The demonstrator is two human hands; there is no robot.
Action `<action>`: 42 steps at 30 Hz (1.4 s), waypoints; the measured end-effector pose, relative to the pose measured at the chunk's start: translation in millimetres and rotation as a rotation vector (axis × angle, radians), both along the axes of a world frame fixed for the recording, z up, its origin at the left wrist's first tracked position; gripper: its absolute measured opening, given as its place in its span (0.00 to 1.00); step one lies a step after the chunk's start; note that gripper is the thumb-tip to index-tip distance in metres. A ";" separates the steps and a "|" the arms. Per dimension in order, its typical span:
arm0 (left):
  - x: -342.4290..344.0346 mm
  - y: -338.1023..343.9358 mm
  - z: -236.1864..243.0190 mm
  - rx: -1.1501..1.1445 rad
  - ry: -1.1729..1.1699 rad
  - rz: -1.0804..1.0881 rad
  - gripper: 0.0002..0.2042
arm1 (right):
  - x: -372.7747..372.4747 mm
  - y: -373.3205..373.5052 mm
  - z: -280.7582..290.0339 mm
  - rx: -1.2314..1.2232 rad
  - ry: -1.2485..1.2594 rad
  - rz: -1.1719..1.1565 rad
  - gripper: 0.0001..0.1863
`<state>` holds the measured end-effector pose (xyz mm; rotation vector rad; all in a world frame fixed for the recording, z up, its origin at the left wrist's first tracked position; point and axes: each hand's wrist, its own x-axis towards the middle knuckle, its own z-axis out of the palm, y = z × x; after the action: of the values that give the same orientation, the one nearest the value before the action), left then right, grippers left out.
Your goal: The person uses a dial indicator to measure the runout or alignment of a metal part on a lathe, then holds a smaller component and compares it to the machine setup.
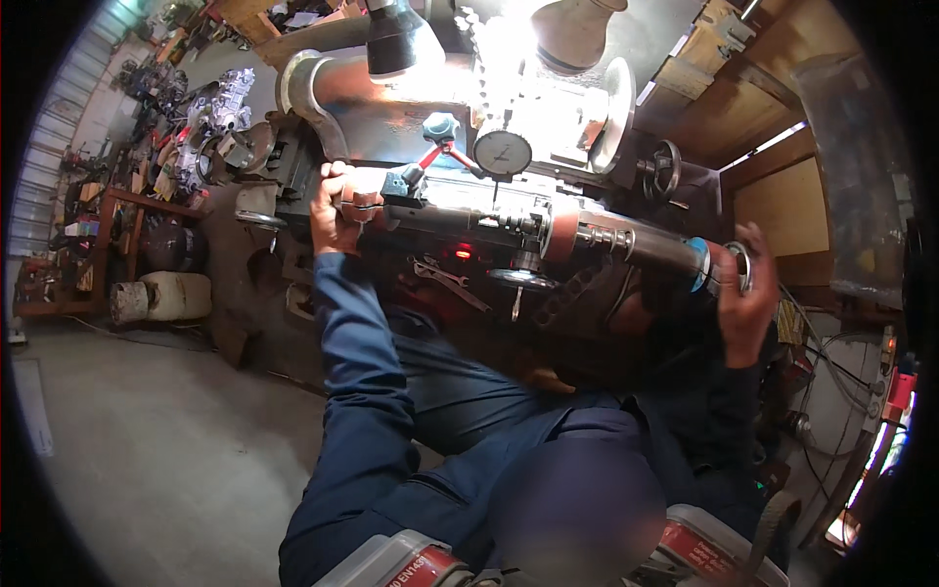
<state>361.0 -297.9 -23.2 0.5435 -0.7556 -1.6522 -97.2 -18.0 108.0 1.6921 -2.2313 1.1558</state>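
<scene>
A long metal shaft assembly [665, 252] lies crosswise in front of me on a workshop machine. At its left end my left hand [334, 207] is closed round a reddish-brown split clamp [364, 196], fingers over the top. Beside the chrome ring-shaped wheel [738, 268] at the right end is my right hand [749, 298]. Its fingers are stretched and spread on either side of the rim; firm contact cannot be made out. A round dial gauge [503, 154] stands above the shaft, its stem pointing down, near a jointed holder with red arms [430, 155] and a blue-grey knob [440, 127].
Lit work lamps [396, 44] hang over the machine. Below the shaft are a crank handwheel [521, 280] and several spanners [445, 278]; another handwheel [667, 168] is behind. A gas cylinder [164, 297] lies at left, near crowded shelves of metal parts [233, 98].
</scene>
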 end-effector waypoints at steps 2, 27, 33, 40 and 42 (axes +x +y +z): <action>-0.9 -9.8 13.3 0.296 -0.219 0.000 0.04 | -47.0 29.7 -9.6 -0.005 -0.137 -0.158 0.20; 2.2 -21.5 12.8 0.429 -0.104 0.329 0.07 | -134.2 105.9 -58.9 0.424 -0.579 -0.048 0.14; 3.6 -25.4 6.9 0.438 -0.111 0.306 0.08 | -133.3 73.5 -36.3 0.379 -0.764 0.051 0.11; 11.6 -30.6 -0.3 0.448 -0.116 0.290 0.06 | -146.5 42.1 -61.6 0.228 -0.744 -0.020 0.09; 11.0 -30.8 0.6 0.448 -0.116 0.293 0.07 | -153.7 35.2 -68.2 0.280 -0.720 -0.011 0.08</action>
<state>372.0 -328.8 -22.7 1.0236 -0.3594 -1.5231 -250.9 17.2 39.8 1.4942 -2.9220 1.7311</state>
